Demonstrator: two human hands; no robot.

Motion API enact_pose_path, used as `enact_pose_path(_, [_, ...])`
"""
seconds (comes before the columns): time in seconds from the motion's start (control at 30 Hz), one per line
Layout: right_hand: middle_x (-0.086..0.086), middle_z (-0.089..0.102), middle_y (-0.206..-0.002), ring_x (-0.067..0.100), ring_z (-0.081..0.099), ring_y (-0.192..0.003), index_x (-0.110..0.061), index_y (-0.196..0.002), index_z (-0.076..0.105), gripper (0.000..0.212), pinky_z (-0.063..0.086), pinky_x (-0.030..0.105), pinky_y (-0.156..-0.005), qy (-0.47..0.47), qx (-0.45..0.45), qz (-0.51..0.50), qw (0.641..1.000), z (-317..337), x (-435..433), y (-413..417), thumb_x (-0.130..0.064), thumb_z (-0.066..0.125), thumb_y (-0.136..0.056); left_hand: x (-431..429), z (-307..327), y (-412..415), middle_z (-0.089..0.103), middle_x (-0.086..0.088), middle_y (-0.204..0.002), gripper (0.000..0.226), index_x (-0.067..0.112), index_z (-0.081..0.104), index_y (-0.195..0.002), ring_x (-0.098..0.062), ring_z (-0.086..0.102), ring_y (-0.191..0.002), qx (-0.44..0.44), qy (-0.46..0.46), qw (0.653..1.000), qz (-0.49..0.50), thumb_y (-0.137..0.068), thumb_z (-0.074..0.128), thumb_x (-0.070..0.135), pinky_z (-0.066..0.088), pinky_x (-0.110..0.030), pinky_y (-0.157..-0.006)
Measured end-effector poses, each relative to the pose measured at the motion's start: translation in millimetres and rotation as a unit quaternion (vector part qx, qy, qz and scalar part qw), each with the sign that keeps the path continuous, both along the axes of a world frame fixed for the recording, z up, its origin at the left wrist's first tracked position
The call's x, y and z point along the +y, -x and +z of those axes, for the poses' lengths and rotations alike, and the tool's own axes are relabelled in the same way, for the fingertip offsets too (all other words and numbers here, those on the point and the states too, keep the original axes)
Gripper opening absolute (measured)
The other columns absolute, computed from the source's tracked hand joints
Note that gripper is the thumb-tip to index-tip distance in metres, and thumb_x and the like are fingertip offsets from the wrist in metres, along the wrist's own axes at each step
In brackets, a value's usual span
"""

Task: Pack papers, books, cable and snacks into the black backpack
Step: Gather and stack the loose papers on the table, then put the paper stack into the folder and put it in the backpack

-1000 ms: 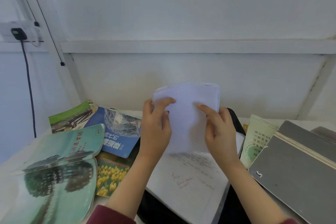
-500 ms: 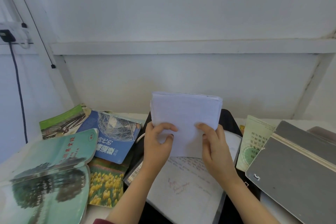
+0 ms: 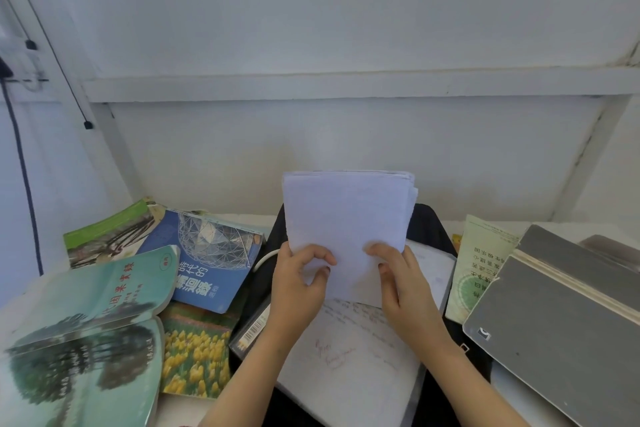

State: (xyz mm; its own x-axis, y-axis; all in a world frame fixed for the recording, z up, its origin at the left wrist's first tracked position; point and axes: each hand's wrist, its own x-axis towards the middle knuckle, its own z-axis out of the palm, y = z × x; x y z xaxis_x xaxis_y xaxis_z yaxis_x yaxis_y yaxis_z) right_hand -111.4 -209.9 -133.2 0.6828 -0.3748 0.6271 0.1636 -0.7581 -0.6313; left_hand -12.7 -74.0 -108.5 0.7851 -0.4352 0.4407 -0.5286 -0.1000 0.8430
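A folded stack of white papers [image 3: 346, 218] stands upright at the middle. My left hand [image 3: 298, 284] pinches its lower left edge and my right hand [image 3: 398, 277] grips its lower right edge. Beneath them a written sheet [image 3: 346, 357] lies on the black backpack [image 3: 429, 229], of which only dark edges show. A white cable [image 3: 265, 258] curves out by the backpack's left side. Books lie to the left: a blue one [image 3: 211, 260], a teal one [image 3: 86, 322], a green one [image 3: 107, 236] and a tulip cover [image 3: 194, 354].
Grey hardcover books [image 3: 561, 322] and a pale green booklet [image 3: 478, 267] lie at the right. A barcoded item [image 3: 251, 329] sits by the backpack's left edge. The white wall stands close behind. A dark cord [image 3: 20, 166] hangs at the far left.
Both hands slid down from the stack's middle to its lower edge. The folded papers now stand squarer and more upright. The camera shifted slightly right.
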Motion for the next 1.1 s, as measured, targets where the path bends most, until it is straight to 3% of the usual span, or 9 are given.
enact_pose_path(0.1, [0.000,0.052,-0.101,0.004,0.050,-0.089,-0.025,-0.112,0.051,0.029,0.043,0.011,-0.066,-0.009,-0.003,0.007,1.000,3,0,0,-0.018,0.034,-0.090,5,2,-3,0.053,0.004,-0.102,0.040,0.029,0.061,-0.076,0.015,0.046,-0.097,0.019,-0.015,1.000,-0.015,-0.077,0.058,-0.012,0.033,0.002,-0.078])
enact_pose_path(0.23, [-0.001,0.058,-0.100,0.005,0.052,-0.088,-0.023,-0.109,0.056,0.033,0.039,0.008,-0.068,-0.019,-0.018,0.008,1.000,11,2,4,-0.003,0.042,-0.087,8,4,0,0.051,0.006,-0.100,0.042,0.027,0.060,-0.075,0.010,0.047,-0.098,0.019,-0.003,1.000,-0.010,-0.075,0.056,-0.014,0.033,0.000,-0.078])
enact_pose_path(0.37, [-0.008,0.060,-0.107,0.003,0.054,-0.094,-0.033,-0.109,0.055,0.037,0.041,0.008,-0.073,-0.061,0.019,0.019,0.998,4,0,14,-0.005,0.044,-0.088,15,-6,2,0.052,0.007,-0.103,0.036,0.025,0.060,-0.079,0.011,0.048,-0.100,0.046,-0.026,0.997,-0.053,-0.078,0.058,-0.011,0.037,-0.007,-0.084])
enact_pose_path(0.47, [-0.019,0.060,-0.111,-0.011,0.052,-0.078,-0.037,-0.107,0.056,0.045,0.037,0.005,-0.069,-0.100,0.054,0.022,0.993,0,-2,19,0.004,0.048,-0.090,19,-10,1,0.055,0.011,-0.105,0.035,0.025,0.062,-0.084,0.014,0.048,-0.098,0.073,-0.042,0.993,-0.076,-0.079,0.059,-0.009,0.038,-0.006,-0.084])
enact_pose_path(0.57, [-0.026,0.058,-0.114,-0.005,0.050,-0.064,-0.035,-0.107,0.059,0.048,0.037,0.008,-0.062,-0.172,0.067,0.021,0.983,1,-1,22,0.008,0.047,-0.090,21,-9,2,0.056,0.014,-0.105,0.033,0.025,0.062,-0.088,0.014,0.048,-0.096,0.094,-0.054,0.990,-0.091,-0.080,0.059,-0.007,0.038,-0.012,-0.086])
enact_pose_path(0.73, [-0.020,0.056,-0.126,0.012,0.058,-0.111,-0.035,-0.113,0.063,0.052,0.051,0.029,-0.090,-0.300,0.069,0.021,0.951,9,4,33,0.007,0.043,-0.090,21,3,3,0.054,0.020,-0.109,0.040,0.031,0.063,-0.096,0.001,0.051,-0.103,0.164,-0.054,0.975,-0.141,-0.083,0.056,-0.006,0.045,-0.025,-0.091])
enact_pose_path(0.87, [-0.012,0.056,-0.130,0.013,0.053,-0.119,-0.033,-0.115,0.065,0.050,0.046,0.038,-0.100,-0.389,0.058,-0.001,0.920,9,10,51,0.006,0.046,-0.090,19,13,5,0.053,0.020,-0.114,0.041,0.032,0.064,-0.102,-0.004,0.051,-0.106,0.216,-0.061,0.954,-0.200,-0.086,0.054,-0.004,0.045,-0.028,-0.094])
enact_pose_path(1.0, [-0.002,0.060,-0.125,0.020,0.060,-0.110,-0.024,-0.111,0.067,0.046,0.052,0.025,-0.080,-0.475,0.023,-0.021,0.879,16,22,74,0.010,0.045,-0.089,19,14,10,0.055,0.014,-0.121,0.036,0.029,0.063,-0.108,-0.008,0.053,-0.110,0.240,-0.071,0.933,-0.260,-0.089,0.053,0.000,0.047,-0.025,-0.092])
enact_pose_path(1.1, [-0.006,0.063,-0.114,0.018,0.063,-0.098,-0.024,-0.107,0.068,0.046,0.052,0.018,-0.066,-0.487,-0.002,-0.076,0.870,22,32,95,0.011,0.043,-0.089,20,14,17,0.061,0.005,-0.116,0.024,0.030,0.060,-0.113,-0.014,0.058,-0.105,0.283,-0.044,0.916,-0.280,-0.096,0.046,0.019,0.050,-0.027,-0.081])
